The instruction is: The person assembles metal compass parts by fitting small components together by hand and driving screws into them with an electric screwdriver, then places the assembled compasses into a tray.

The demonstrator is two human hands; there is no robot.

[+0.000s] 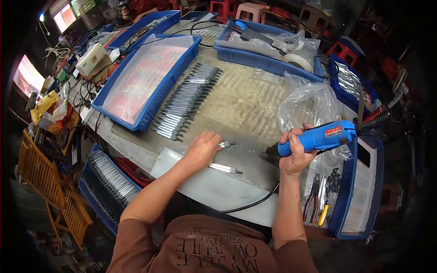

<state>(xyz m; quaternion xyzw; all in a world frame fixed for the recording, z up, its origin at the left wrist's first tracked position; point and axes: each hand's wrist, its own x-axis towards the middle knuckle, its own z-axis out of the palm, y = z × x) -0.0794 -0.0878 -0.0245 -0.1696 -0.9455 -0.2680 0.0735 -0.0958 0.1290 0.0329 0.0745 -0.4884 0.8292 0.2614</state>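
Note:
My left hand (pixel 203 148) is closed on a slim silver metal part with a dark end (pixel 226 144), holding it low over the worktable (pixel 246 104). A similar silver part (pixel 224 169) lies just in front of me, by the edge of a pale board (pixel 205 185). My right hand (pixel 296 154) is wrapped round a blue power tool (pixel 325 138). Its black nose (pixel 273 150) points left toward the held part, with a gap between them. Beyond my left hand, many such silver parts (pixel 186 102) lie side by side in a long row.
Blue trays stand around: one lined with plastic sheet (pixel 145 77), one holding bags and a tape roll (pixel 268 57), one at right (pixel 347 200). Red-handled pliers (pixel 312 200) and a yellow-handled tool (pixel 323 214) lie right. A clear bag (pixel 305 102) crumples beyond the power tool. Cables cross the table.

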